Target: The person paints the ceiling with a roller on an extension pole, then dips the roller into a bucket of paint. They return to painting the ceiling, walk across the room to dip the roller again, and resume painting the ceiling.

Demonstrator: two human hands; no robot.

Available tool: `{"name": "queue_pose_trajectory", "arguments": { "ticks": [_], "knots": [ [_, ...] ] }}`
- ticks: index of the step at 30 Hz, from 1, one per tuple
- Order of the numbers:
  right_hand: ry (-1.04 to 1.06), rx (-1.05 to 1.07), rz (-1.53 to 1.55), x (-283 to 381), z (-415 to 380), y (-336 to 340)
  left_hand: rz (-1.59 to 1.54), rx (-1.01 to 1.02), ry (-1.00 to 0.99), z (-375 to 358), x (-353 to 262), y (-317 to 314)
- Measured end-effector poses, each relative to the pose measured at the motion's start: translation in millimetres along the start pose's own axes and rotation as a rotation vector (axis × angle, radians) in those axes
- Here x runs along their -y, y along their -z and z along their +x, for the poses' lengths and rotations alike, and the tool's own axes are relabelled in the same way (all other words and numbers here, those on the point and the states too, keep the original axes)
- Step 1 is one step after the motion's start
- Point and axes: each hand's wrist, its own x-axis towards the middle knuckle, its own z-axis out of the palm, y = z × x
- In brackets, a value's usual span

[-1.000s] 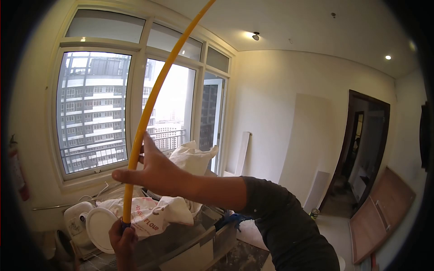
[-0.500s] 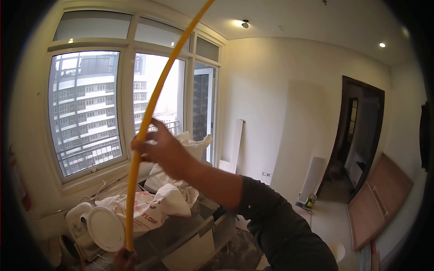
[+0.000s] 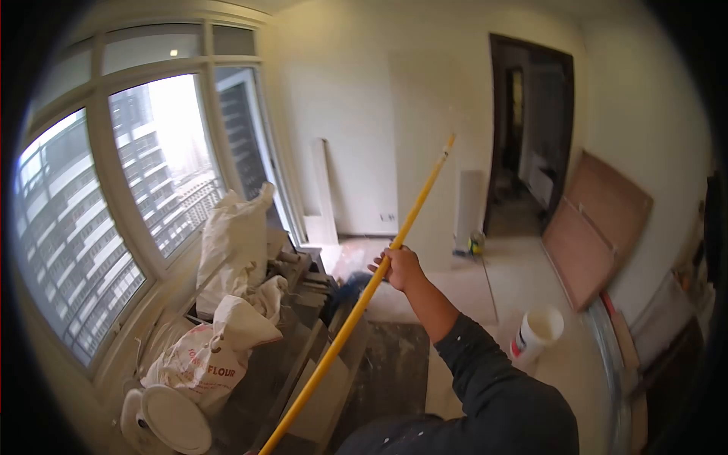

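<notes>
A long yellow pole [image 3: 343,332] slants across the middle of the head view, from the bottom edge up to a far tip that has a small band near its end. My right hand [image 3: 402,268] is closed around it partway along, the arm stretched forward in a dark sleeve. The lower end of the pole runs out of view at the bottom, and my left hand does not show there. Left of the pole lies a sack printed FLOUR [image 3: 201,364], beside a round white lid [image 3: 178,419].
Behind the flour sack stands a tall, full white sack [image 3: 231,243] near the windows. A white bucket [image 3: 540,326] is on the floor at right. Brown panels [image 3: 607,220] lean on the right wall by a dark doorway [image 3: 531,121]. A small can [image 3: 476,243] sits near the far wall.
The pole has tipped from nearly upright to leaning forward and right, with my right hand on it. My view has turned right and down. My left hand has left the view.
</notes>
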Motion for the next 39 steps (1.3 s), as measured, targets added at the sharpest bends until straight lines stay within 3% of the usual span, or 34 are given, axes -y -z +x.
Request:
{"name": "queue_pose_trajectory", "arguments": {
  "ticks": [4, 8, 12, 15, 17, 21, 26, 29, 30, 36, 39],
  "knots": [
    [-0.131, -0.27, 0.049, -52, -25, 133, 0.212, 0.023, -0.292, 43, -15, -15],
    [-0.228, -0.446, 0.159, -60, -71, 238, 0.312, 0.239, -0.25, 78, -38, 5],
    [-0.242, -0.738, 0.229, -47, -81, 348, 0.498, 0.453, -0.164, 120, -99, 16],
    [-0.245, -0.833, 0.256, -34, -98, 389, 0.683, 0.419, -0.295, 140, -170, 9],
    [-0.228, -0.808, 0.316, -29, -94, 427, 0.806, 0.405, -0.516, 141, -247, -5],
    [-0.221, -0.796, 0.469, -13, -63, 515, 0.739, 0.379, -0.763, 158, -344, -54],
    [-0.246, -0.884, 0.497, 24, -13, 614, 0.911, 0.336, -0.833, 157, -485, -148],
    [-0.26, -0.945, 0.488, 47, 7, 665, 0.937, 0.268, -1.115, 172, -531, -209],
    [-0.264, -0.956, 0.481, 56, 12, 681, 0.954, 0.265, -0.946, 154, -568, -232],
    [-0.302, -1.107, 0.562, 74, 44, 768, 0.99, 0.347, -1.074, 148, -673, -330],
    [-0.315, -1.022, 0.53, 84, 48, 769, 1.16, 0.339, -1.016, 146, -719, -337]
  ]
}}
